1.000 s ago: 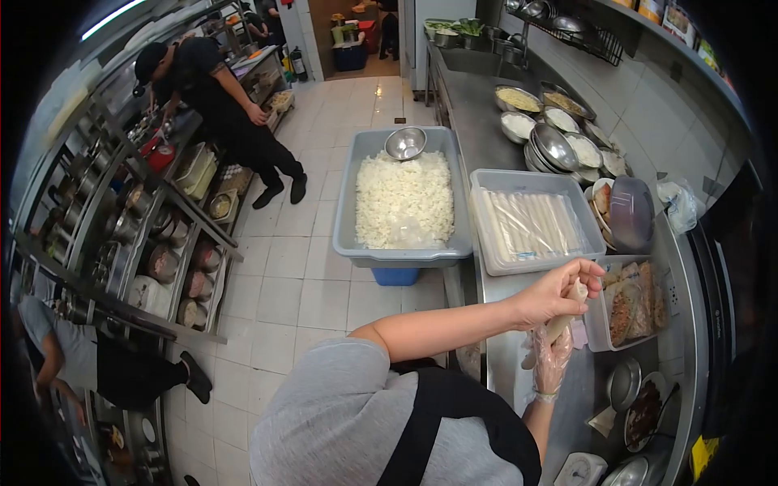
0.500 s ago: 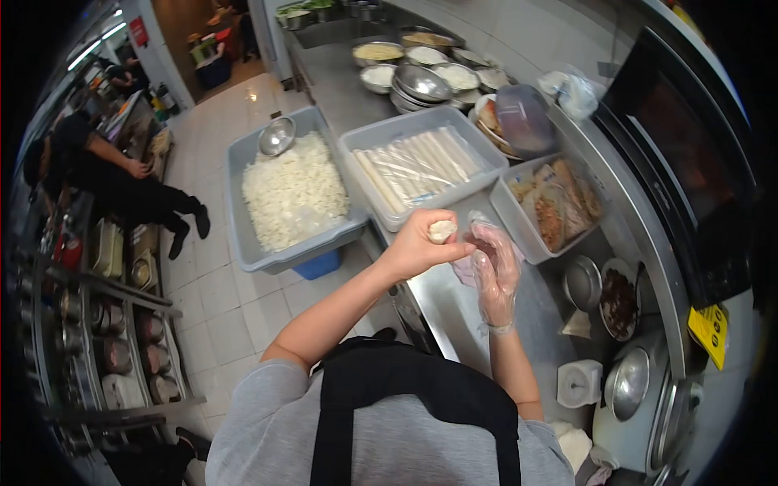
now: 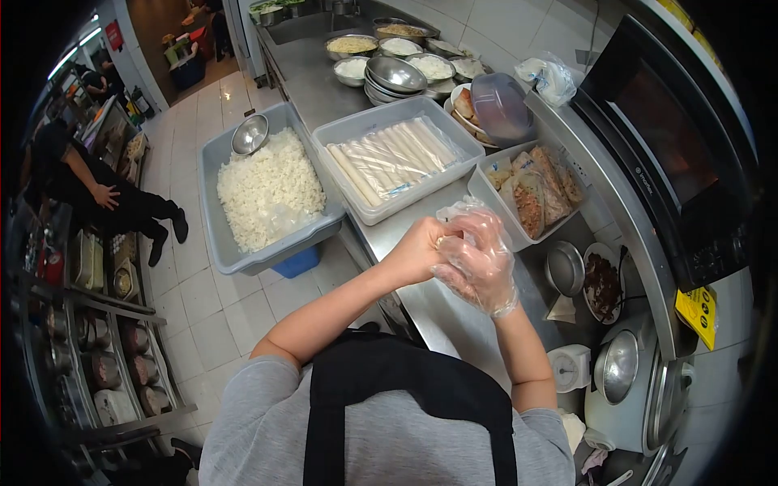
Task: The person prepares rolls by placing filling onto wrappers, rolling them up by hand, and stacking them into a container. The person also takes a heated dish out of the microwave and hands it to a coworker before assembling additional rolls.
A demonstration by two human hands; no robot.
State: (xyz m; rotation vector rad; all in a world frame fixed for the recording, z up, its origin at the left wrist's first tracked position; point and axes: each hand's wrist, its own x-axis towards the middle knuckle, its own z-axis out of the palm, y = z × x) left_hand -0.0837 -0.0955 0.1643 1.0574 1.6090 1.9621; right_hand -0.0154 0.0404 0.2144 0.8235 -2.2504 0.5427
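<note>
Grip of the left hand (image 3: 416, 253) closed on a pale roll (image 3: 440, 241), mostly hidden; the gloved right hand (image 3: 478, 261) curls against it, its hold indeterminable. The roll is above the table (image 3: 431, 304), near a shallow tub (image 3: 381, 120).

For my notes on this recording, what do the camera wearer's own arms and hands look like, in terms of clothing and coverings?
Both upper arms have short grey sleeves, leaving the forearms uncovered. The left hand is ungloved. The right hand wears a loose, crinkled, see-through plastic glove ending at the wrist. A black apron covers the torso.
</note>
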